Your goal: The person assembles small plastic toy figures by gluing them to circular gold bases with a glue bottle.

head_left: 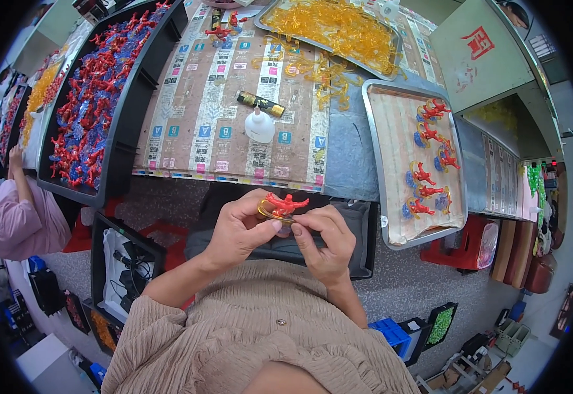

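Observation:
Between my two hands, in front of the table's near edge, is a small red toy figure [285, 204] with outstretched arms. A thin yellow translucent strip [265, 209] curves around it. My left hand [244, 226] grips the figure and strip from the left, thumb pressed in front. With thumb and fingertips pinched at the strip's right side, my right hand [324, 240] works on the same toy. The figure's lower part is mostly hidden by my fingers. A white squeeze bottle [259, 126] and a black-and-gold tube [261, 103] are on the table beyond.
A black crate [143, 62] of red-and-blue figures stands at left. At right, a metal tray [391, 157] bears several assembled figures. Another tray [401, 49] holds yellow strips, some spilled onto the table [188, 141]. A person in pink [27, 220] is at far left.

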Action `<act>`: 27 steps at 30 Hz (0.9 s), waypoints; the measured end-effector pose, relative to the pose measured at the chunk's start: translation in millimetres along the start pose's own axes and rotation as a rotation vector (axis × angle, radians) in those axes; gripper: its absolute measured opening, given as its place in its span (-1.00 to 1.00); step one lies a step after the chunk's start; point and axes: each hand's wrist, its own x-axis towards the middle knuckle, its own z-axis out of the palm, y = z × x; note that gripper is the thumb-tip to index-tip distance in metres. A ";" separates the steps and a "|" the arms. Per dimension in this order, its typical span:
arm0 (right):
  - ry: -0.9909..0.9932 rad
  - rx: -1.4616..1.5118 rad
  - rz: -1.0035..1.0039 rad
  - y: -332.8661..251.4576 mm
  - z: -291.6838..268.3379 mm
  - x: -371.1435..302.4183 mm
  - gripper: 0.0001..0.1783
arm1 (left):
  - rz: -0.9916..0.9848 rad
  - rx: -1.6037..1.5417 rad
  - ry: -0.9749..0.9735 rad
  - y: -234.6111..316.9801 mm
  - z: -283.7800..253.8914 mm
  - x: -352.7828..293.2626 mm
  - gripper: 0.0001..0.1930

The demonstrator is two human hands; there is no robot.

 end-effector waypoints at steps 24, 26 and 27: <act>0.096 -0.093 0.028 22.5 30.1 66.0 -0.59 | 0.020 -0.035 0.225 8.9 -18.2 -8.3 -0.78; 0.076 -0.119 0.004 27.2 45.6 84.2 -0.55 | 0.048 0.018 0.256 9.0 -23.4 -10.6 -0.78; 0.058 -0.150 -0.013 29.0 52.7 90.8 -0.51 | 0.052 0.021 0.262 10.4 -23.9 -11.9 -0.78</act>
